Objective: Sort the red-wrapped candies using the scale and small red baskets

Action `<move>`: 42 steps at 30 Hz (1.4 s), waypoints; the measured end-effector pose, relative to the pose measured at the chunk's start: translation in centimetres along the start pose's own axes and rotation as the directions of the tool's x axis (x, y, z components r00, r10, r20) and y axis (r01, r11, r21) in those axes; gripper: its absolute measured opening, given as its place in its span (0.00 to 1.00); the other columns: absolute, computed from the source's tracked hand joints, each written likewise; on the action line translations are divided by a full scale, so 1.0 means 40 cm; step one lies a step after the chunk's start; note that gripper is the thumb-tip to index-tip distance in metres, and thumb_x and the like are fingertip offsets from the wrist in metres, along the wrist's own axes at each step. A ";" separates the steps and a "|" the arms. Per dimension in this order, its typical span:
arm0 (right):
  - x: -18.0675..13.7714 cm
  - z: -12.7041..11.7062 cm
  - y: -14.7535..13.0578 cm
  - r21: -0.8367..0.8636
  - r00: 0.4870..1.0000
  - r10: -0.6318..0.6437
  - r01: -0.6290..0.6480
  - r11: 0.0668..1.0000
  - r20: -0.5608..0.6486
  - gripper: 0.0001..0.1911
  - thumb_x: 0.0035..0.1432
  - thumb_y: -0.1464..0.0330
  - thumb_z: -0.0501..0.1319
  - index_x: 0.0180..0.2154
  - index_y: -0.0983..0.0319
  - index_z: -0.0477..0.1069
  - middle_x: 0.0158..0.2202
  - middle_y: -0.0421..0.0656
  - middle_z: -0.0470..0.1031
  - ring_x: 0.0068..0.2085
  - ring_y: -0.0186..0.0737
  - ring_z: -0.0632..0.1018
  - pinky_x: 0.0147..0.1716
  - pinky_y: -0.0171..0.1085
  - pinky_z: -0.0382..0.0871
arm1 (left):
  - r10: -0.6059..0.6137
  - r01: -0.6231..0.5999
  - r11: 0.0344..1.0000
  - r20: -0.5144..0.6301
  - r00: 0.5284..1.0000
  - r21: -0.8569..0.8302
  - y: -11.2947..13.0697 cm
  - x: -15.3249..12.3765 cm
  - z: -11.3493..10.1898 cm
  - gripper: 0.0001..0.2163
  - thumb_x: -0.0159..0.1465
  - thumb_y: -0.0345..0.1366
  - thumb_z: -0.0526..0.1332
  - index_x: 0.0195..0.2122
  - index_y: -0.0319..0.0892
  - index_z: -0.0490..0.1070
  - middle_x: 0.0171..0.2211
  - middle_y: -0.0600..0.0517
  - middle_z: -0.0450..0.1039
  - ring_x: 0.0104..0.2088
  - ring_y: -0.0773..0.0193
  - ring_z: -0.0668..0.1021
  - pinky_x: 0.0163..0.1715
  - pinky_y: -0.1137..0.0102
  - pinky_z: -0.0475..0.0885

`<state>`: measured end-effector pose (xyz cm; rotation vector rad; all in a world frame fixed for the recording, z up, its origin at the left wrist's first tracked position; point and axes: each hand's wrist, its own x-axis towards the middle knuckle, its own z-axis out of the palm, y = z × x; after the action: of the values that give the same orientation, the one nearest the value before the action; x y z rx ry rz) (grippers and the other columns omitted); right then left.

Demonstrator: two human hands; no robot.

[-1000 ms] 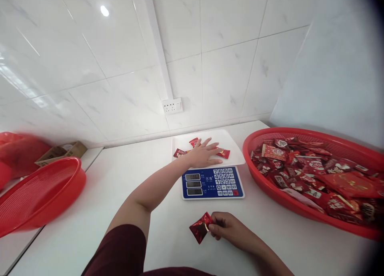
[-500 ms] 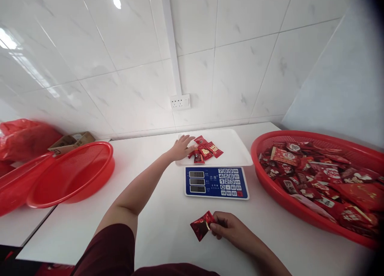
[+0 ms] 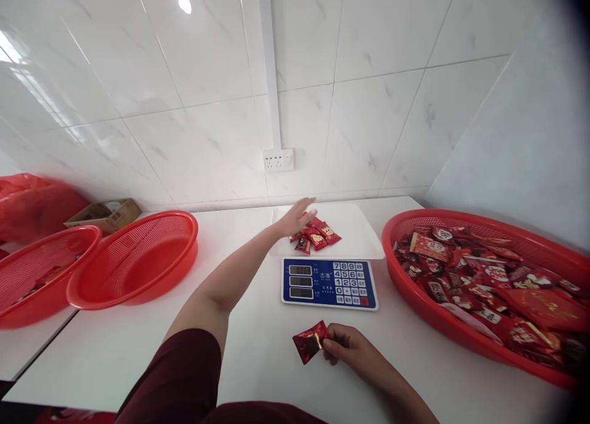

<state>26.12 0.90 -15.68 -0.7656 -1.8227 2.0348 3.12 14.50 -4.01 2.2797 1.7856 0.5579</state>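
A: What's the setting?

B: A white tiled wall (image 3: 207, 147) with grey veining. White trunking (image 3: 270, 61) runs down it to a socket (image 3: 278, 160). Below is a white table (image 3: 258, 350).

A: What stands on it?

B: Red baskets, mostly. The right basket (image 3: 399, 276) is heaped with small red packets (image 3: 488, 276). Across from it sits the middle basket (image 3: 133, 270), and beyond that the left basket (image 3: 27, 310), with some packets inside. Behind those two are a red bag (image 3: 37, 206) and a cardboard box (image 3: 108, 215).

A: And between the middle and right ones?

B: A scale (image 3: 329, 282). Its white tray (image 3: 359, 233) bears a small pile (image 3: 318, 236) of red packets, left of centre.

A: The hands?

B: The left hand (image 3: 297, 218) is over the pile's left side, fingers outstretched, thumb apart. Whether it touches, I can't tell. The right hand (image 3: 343, 343) pinches one shiny red packet (image 3: 310, 343) by its edge, in front of the scale.

A: Any writing?

B: The scale says 志准, with keys (image 3: 345, 282) numbered 0 to 9. Its three displays (image 3: 300, 281) are too faint to read surely; the packet print is too small.
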 end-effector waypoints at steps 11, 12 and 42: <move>-0.003 0.007 0.006 -0.058 0.999 0.024 -0.021 0.998 0.041 0.21 0.53 0.49 0.58 0.28 0.62 0.66 0.26 0.39 0.66 0.29 0.36 0.68 0.31 0.35 0.63 | -0.676 0.742 0.557 -0.315 0.666 0.374 -0.245 -0.408 -0.184 0.31 0.64 0.51 0.45 0.64 0.41 0.44 0.65 0.37 0.48 0.64 0.42 0.50 0.57 0.47 0.51; -0.003 0.009 0.004 -0.065 0.998 0.031 -0.028 0.997 0.047 0.21 0.53 0.49 0.58 0.28 0.62 0.66 0.26 0.39 0.66 0.29 0.36 0.68 0.31 0.35 0.63 | -0.734 0.781 0.502 -0.294 0.612 0.371 -0.264 -0.450 -0.194 0.31 0.64 0.50 0.46 0.64 0.37 0.46 0.60 0.33 0.56 0.60 0.37 0.59 0.52 0.45 0.57; 0.003 0.005 0.012 -0.081 1.000 -0.009 0.008 0.997 -0.018 0.21 0.54 0.49 0.57 0.28 0.62 0.65 0.26 0.39 0.66 0.28 0.35 0.68 0.31 0.36 0.63 | -0.084 0.059 0.986 0.162 0.983 0.154 0.040 -0.128 0.007 0.36 0.58 0.55 0.57 0.63 0.45 0.50 0.63 0.43 0.54 0.63 0.46 0.54 0.58 0.55 0.55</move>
<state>25.98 0.71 -16.16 -0.7944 -1.9044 1.9529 3.63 9.18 -4.56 2.2676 1.8733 0.2191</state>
